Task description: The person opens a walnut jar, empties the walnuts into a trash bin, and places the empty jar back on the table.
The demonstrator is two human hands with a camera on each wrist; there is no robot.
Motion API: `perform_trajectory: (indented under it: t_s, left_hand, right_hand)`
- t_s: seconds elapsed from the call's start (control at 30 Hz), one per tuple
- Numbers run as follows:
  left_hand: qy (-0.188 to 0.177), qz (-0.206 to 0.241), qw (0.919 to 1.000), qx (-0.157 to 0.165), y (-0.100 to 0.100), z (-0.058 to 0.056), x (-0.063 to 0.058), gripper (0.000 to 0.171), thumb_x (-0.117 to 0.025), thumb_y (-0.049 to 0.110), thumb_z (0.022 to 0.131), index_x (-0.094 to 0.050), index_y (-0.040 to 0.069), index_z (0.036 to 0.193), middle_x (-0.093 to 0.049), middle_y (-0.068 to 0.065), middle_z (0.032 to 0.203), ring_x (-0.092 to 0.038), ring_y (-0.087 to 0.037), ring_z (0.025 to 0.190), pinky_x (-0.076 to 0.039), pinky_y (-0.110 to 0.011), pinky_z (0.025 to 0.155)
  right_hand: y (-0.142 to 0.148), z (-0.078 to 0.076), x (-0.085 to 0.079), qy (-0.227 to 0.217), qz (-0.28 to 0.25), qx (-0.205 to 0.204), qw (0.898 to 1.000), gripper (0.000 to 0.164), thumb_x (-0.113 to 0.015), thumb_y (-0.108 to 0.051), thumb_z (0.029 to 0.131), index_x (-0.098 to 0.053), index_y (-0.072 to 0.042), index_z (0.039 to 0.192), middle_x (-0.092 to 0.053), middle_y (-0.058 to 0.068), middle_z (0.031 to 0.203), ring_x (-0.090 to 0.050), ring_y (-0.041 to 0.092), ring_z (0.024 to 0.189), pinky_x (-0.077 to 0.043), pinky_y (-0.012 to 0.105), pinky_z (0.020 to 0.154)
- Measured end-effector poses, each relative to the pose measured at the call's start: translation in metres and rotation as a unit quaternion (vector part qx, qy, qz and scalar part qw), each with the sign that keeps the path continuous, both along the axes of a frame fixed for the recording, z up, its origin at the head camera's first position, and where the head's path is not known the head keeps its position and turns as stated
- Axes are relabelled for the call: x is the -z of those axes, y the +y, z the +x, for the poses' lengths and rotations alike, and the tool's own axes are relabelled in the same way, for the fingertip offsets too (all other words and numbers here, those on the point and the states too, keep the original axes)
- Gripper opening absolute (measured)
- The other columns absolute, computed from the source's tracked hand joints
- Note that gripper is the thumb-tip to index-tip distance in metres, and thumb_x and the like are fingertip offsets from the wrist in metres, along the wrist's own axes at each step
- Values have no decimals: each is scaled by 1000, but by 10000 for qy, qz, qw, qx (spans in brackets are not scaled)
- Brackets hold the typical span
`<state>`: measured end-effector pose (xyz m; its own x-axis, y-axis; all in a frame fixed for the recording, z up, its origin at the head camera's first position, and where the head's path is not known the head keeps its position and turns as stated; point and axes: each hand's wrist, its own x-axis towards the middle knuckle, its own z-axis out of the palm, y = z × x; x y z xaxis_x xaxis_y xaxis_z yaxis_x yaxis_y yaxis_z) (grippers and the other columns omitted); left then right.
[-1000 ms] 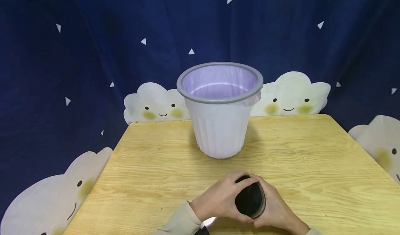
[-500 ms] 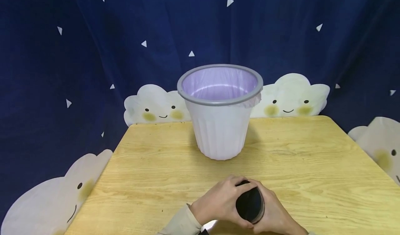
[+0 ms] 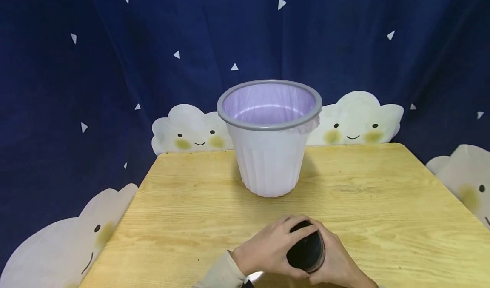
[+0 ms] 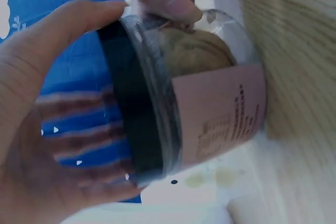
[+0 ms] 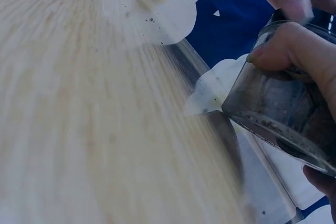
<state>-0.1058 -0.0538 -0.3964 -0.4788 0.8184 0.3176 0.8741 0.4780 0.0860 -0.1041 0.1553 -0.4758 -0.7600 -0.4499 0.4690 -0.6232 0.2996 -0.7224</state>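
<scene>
Both hands are on one clear jar (image 5: 281, 100) near the front of the table. It has a black lid (image 3: 307, 250), a pink printed label (image 4: 220, 116) and brown contents showing through the wall. My left hand (image 3: 264, 249) grips the lid, thumb on one side and fingers round the other. Lower down, my right hand (image 3: 337, 258) holds the jar body with its thumb against the wall. In the left wrist view the jar lies sideways across the picture, its base close to the wooden tabletop. Lid and jar are together.
A white bin (image 3: 269, 160) with a grey rim and a pale purple liner stands on the wooden table (image 3: 172, 220), straight ahead of the hands. Behind the table hangs a dark blue curtain (image 3: 245, 24) with white triangles and smiling clouds.
The head view has tilted up slightly, so bin and table sit a little lower. Left fingers have shifted slightly on the lid; both hands keep holding the jar in about the same place.
</scene>
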Motion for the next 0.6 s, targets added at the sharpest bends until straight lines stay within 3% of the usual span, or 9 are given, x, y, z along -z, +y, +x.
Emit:
perform_trajectory:
  t_s: [0.13,0.23,0.4,0.6]
  left_hand:
    - [392,-152,9981,448,-2,-4,0,90,-82,50,68,-44,18,144,-40,-7,143,-41,-18,128,-29,-22,110]
    - [457,-178,9975,507,-3,-4,-1,89,-83,50,67,-47,19,142,-41,-7,142,-42,-18,127,-29,-23,110]
    - [495,-327,9976,369,-1,-3,-4,89,-81,54,66,-48,20,142,-45,-6,137,-46,-17,121,-34,-21,106]
    - [124,-358,9993,-26,-4,2,-6,95,-77,64,66,-43,23,145,-48,-4,132,-49,-15,116,-44,-18,94]
  right_hand:
    - [0,-2,0,-26,22,-22,10000,108,-95,-18,52,-37,-14,143,-54,4,128,-61,13,101,-55,28,76]
    - [0,-3,0,-187,-16,-132,9997,107,-94,-21,54,-36,-15,144,-54,4,129,-61,14,102,-55,29,77]
    - [-2,-2,1,-391,-77,-226,9989,111,-93,-13,51,-33,-16,146,-53,2,131,-61,13,104,-54,28,79]
    - [-5,0,1,-536,-274,-400,9974,112,-91,-6,50,-33,-14,146,-50,6,136,-60,15,107,-54,28,80]
